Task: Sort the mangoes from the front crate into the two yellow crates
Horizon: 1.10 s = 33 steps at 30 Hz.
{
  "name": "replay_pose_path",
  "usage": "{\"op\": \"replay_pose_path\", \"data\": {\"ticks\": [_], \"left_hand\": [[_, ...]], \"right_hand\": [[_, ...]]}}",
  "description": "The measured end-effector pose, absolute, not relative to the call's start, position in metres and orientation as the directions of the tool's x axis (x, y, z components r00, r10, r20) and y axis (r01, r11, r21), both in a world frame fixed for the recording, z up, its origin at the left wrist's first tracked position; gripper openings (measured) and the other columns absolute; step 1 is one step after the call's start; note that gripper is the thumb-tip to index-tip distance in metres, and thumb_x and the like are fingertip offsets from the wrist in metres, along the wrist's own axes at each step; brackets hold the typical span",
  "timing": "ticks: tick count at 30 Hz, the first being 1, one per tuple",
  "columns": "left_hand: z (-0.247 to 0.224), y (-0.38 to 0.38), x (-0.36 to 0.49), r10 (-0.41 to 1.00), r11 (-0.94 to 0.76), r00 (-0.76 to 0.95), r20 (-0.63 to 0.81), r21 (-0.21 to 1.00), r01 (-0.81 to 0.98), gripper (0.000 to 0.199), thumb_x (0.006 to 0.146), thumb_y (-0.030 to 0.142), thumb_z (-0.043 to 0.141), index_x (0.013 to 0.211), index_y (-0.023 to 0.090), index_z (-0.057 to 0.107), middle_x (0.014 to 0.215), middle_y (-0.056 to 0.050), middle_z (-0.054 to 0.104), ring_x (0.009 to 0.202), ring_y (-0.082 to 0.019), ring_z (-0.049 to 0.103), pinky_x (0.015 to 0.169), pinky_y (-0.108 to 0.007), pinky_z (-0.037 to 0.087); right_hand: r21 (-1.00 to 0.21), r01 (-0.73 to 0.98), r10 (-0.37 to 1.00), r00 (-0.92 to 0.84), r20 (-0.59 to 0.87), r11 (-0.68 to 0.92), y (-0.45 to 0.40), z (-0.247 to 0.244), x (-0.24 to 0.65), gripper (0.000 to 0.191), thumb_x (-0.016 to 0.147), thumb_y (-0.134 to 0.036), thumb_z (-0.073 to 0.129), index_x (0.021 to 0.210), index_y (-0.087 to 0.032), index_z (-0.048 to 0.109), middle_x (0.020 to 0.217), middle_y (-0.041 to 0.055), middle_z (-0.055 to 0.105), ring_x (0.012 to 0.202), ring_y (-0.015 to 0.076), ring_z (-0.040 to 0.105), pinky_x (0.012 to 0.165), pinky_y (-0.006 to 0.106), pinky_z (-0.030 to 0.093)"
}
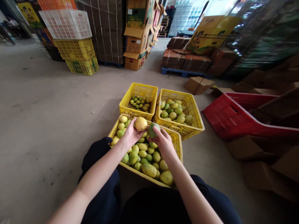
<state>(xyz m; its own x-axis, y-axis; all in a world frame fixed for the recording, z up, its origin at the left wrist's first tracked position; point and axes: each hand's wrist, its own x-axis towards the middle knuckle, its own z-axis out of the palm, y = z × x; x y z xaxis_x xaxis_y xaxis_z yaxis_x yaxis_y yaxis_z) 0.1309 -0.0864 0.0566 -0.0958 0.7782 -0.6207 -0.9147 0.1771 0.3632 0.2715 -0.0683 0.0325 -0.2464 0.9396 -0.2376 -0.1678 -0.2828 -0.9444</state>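
Observation:
My left hand (132,134) holds a round yellow lemon (141,124), its fingers curled beneath the fruit. Close beside it, my right hand (163,140) grips a green lemon (153,130) between thumb and fingers. Both hands are above the nearest yellow crate (181,146), which stands between my knees. Many yellow and green lemons (142,153) fill this crate, with larger, bumpy ones at the near edge. My forearms cover part of the crate's sides.
Just beyond stand two more yellow crates: the left one (122,107) holds small lemons, the right one (197,119) larger ones. A red crate (219,121) with cardboard is at right. Stacked crates (76,48), cartons (135,43) and a blue pallet (174,71) stand farther back.

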Motion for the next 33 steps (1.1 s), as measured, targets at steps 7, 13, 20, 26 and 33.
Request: {"op": "replay_pose_path", "data": {"ticks": [7, 13, 20, 26, 33], "left_hand": [[0.047, -0.084, 0.130, 0.811, 0.158, -0.127, -0.571, 0.422, -0.893, 0.021, 0.090, 0.029, 0.067, 0.103, 0.014, 0.067, 0.079, -0.006, 0.071, 0.069, -0.017, 0.068, 0.066, -0.027, 0.057], [0.050, -0.085, 0.130, 0.796, 0.169, -0.132, -0.591, 0.427, -0.889, 0.014, 0.089, 0.029, 0.069, 0.094, 0.015, 0.067, 0.079, -0.006, 0.071, 0.067, -0.016, 0.066, 0.066, -0.026, 0.056], [0.053, -0.087, 0.130, 0.817, 0.178, -0.131, -0.562, 0.461, -0.870, 0.008, 0.091, 0.026, 0.066, 0.088, 0.019, 0.065, 0.078, -0.003, 0.070, 0.064, -0.014, 0.066, 0.058, -0.023, 0.055], [0.053, -0.086, 0.131, 0.820, 0.161, -0.137, -0.556, 0.455, -0.876, 0.004, 0.091, 0.023, 0.065, 0.091, 0.019, 0.065, 0.079, -0.003, 0.071, 0.067, -0.014, 0.065, 0.059, -0.022, 0.053], [0.057, -0.087, 0.128, 0.819, 0.143, -0.055, -0.571, 0.297, -0.944, 0.036, 0.094, 0.043, 0.056, 0.108, 0.011, 0.066, 0.084, -0.010, 0.072, 0.077, -0.020, 0.071, 0.070, -0.029, 0.059]], "right_hand": [[-0.901, -0.239, 0.922, -0.233, -0.309, -0.362, -0.066, 0.030, 0.271, 0.044, 0.063, -0.054, 0.085, 0.087, -0.024, 0.066, 0.075, -0.0001, 0.072, 0.053, 0.0174, 0.064, 0.056, 0.034, 0.059], [-0.880, -0.280, 0.917, -0.230, -0.327, -0.384, -0.065, 0.030, 0.271, 0.041, 0.061, -0.052, 0.086, 0.083, -0.024, 0.066, 0.072, -0.0010, 0.072, 0.050, 0.0172, 0.063, 0.053, 0.034, 0.058], [-0.855, -0.329, 0.911, -0.240, -0.335, -0.401, -0.066, 0.032, 0.270, 0.040, 0.062, -0.047, 0.088, 0.087, -0.024, 0.066, 0.072, -0.0033, 0.073, 0.049, 0.0145, 0.063, 0.052, 0.029, 0.056], [-0.843, -0.338, 0.903, -0.259, -0.343, -0.417, -0.066, 0.031, 0.270, 0.039, 0.063, -0.046, 0.087, 0.086, -0.023, 0.065, 0.073, -0.0035, 0.072, 0.050, 0.0140, 0.063, 0.051, 0.028, 0.055], [-0.820, -0.367, 0.894, -0.274, -0.355, -0.439, -0.064, 0.031, 0.269, 0.034, 0.063, -0.042, 0.085, 0.087, -0.024, 0.068, 0.076, -0.0022, 0.072, 0.055, 0.0152, 0.062, 0.053, 0.029, 0.055]]}}
